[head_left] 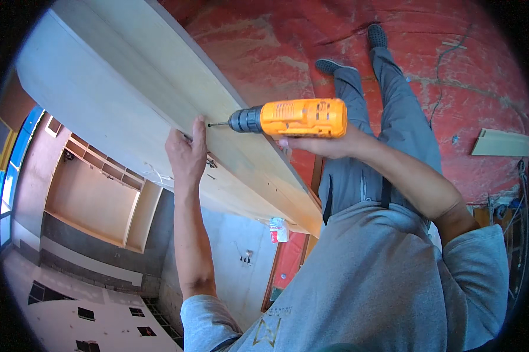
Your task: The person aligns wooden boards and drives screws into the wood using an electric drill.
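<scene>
My right hand [330, 146] is wrapped round the handle of an orange cordless drill [302, 117] with a black chuck. Its thin bit points left and meets, or comes very close to, the pale wooden cabinet frame [141, 64]. My left hand [188, 154] is closed at the frame's edge just left of the bit tip, thumb pointing up. A small dark piece shows between its thumb and fingers, too covered to name. Below that hand, a small metal fitting [211, 163] sits on the frame's edge.
Dusty red sheeting [264, 50] covers the floor, with a cable [437, 88] and a pale green board [502, 143] on it. A red and white container [278, 230] stands by the frame's near end. An open wooden cabinet [94, 199] is at far left.
</scene>
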`<state>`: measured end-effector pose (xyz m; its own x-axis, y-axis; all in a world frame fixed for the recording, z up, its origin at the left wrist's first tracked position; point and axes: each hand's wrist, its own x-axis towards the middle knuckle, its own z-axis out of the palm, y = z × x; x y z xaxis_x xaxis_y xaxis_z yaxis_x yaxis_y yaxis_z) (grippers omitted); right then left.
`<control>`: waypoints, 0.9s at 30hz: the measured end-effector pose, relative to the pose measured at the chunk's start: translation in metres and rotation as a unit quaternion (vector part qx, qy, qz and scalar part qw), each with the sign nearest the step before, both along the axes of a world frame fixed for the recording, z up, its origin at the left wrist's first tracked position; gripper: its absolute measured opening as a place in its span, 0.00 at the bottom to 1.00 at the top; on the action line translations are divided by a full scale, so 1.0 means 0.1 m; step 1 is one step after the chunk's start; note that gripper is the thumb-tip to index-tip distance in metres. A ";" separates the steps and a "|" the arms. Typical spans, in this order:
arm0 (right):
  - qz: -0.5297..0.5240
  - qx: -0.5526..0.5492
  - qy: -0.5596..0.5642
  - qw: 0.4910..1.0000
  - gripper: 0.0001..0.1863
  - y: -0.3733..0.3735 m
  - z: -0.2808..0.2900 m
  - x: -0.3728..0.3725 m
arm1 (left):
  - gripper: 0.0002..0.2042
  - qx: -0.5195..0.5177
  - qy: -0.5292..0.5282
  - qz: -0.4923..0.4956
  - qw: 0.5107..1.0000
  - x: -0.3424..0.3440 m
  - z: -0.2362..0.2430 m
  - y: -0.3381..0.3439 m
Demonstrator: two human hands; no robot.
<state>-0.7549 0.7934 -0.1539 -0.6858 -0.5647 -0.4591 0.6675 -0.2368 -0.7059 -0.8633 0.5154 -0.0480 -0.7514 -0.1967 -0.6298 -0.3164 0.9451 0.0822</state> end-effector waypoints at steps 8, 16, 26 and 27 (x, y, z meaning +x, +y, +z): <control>-0.036 0.037 0.008 0.999 0.26 0.04 0.18 -0.14 | 0.20 0.028 0.032 0.018 0.999 0.06 0.02 -0.03; 0.075 0.038 -0.089 0.992 0.19 0.02 0.31 -0.18 | 0.25 0.000 0.035 -0.022 0.999 0.00 0.13 -0.11; -0.033 0.063 -0.098 0.993 0.19 1.20 0.73 -0.02 | 0.17 -0.017 0.171 0.158 0.972 1.26 0.42 -1.16; -0.035 0.071 -0.094 0.992 0.19 1.41 0.76 0.01 | 0.16 -0.008 0.141 0.184 0.973 1.40 0.38 -1.07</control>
